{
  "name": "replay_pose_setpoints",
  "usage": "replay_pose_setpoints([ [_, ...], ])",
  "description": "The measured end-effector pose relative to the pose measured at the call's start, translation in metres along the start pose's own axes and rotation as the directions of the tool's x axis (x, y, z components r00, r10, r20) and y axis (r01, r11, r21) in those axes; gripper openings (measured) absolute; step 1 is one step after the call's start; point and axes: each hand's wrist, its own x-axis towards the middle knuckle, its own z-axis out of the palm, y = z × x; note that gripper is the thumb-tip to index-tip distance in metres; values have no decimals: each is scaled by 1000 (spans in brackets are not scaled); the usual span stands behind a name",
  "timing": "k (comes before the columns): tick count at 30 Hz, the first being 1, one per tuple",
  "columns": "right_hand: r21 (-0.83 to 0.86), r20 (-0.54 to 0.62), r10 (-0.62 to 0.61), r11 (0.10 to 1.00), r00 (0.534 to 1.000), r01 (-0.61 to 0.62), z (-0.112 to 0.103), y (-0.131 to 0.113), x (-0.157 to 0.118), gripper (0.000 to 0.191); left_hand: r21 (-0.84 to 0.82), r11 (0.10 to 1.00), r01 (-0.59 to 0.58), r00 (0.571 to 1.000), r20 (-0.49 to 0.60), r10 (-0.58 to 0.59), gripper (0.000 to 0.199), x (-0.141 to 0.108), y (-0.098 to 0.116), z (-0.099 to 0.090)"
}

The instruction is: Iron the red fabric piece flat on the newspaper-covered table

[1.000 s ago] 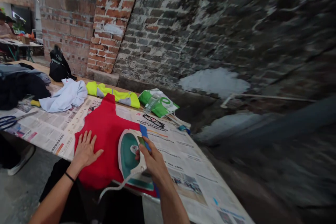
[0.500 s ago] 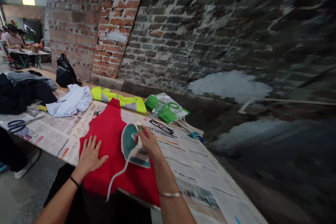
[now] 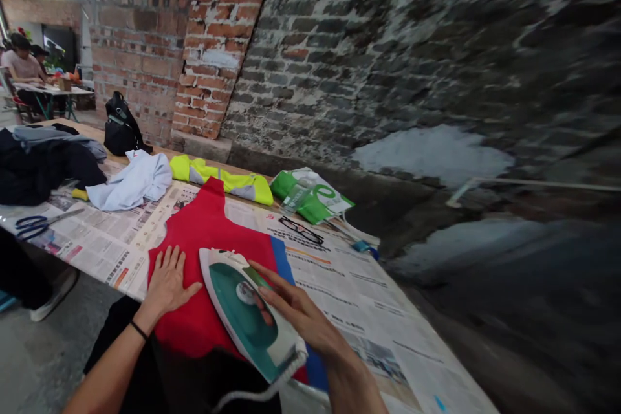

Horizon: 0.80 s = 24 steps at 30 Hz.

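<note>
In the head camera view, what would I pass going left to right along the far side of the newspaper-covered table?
Scissors → pale blue garment → yellow reflective garment → green-and-white bag → small blue object

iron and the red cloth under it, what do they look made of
The iron looks like glossy moulded plastic in teal and white, with smooth, shiny highlights on its shell; its soleplate is hidden. The red cloth looks like soft, matte fabric, lying flat without shine, though its exact fibre and weave can't be told from here.
</note>
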Motion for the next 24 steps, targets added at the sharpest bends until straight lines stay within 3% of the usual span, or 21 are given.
replay_pose_setpoints([
  [6, 6, -20, 28, 1000, 999, -28, 12, -4, 24, 92, 10, 1000, 8, 1000, -4, -8, 81, 0, 4, -2],
  [10, 6, -107, 50, 999, 993, -49, 33, -21, 74, 82, 13, 1000, 11, 1000, -20, -11, 75, -4, 2, -4],
  [14, 63, -195, 88, 995, 977, -77, 64, -38, 131, 69, 39, 998, 51, 997, -57, -48, 59, -16, -18, -12],
  [17, 78, -277, 94, 994, 956, -75, 81, -42, 156, 62, 55, 995, 79, 996, -52, -77, 55, -25, -34, -19],
  [20, 58, -281, 78, 996, 956, -65, 88, -36, 150, 62, 59, 995, 82, 996, -33, -80, 57, -29, -37, -22],
  [24, 8, -239, 25, 1000, 971, -24, 93, -20, 113, 61, 45, 994, 95, 994, -51, -93, 56, -30, -30, -22],
])
